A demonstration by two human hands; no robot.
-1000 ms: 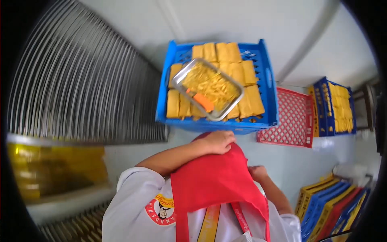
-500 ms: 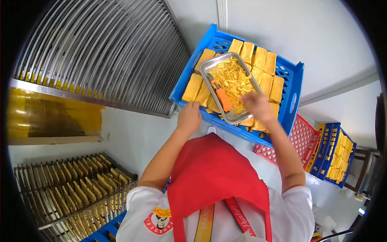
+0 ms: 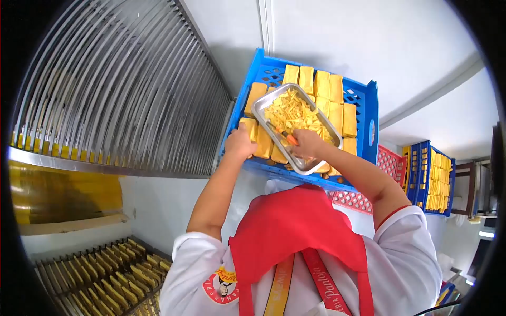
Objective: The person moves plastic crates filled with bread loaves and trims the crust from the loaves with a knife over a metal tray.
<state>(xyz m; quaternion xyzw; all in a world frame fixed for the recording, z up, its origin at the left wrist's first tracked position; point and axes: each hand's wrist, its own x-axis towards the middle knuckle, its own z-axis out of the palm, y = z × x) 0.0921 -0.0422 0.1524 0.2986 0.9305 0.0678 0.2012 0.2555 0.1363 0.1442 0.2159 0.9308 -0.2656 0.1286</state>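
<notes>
A blue plastic crate (image 3: 371, 118) holds rows of golden rectangular bread loaves (image 3: 322, 84). On top of them rests a metal tray (image 3: 331, 126), tilted in my view and filled with thin yellow trimmings (image 3: 295, 113). My right hand (image 3: 308, 144) is closed around the orange utility knife (image 3: 291, 139) over the tray's lower part; the fingers cover much of its handle. At the crate's left front corner, my left hand (image 3: 240, 142) grips the near end of a loaf (image 3: 250, 125), fingers on one side and thumb on the other.
A metal slatted rack (image 3: 132, 89) stands close on the left. Below it, another rack (image 3: 105, 279) carries many golden pieces. To the right are a red crate (image 3: 353, 201) and blue crates (image 3: 420, 179) with more golden pieces. A white wall (image 3: 369, 37) lies behind.
My right hand has taken hold of the orange knife that lay in the tray. My left hand has moved from the crate's edge onto a loaf. The view has shifted slightly.
</notes>
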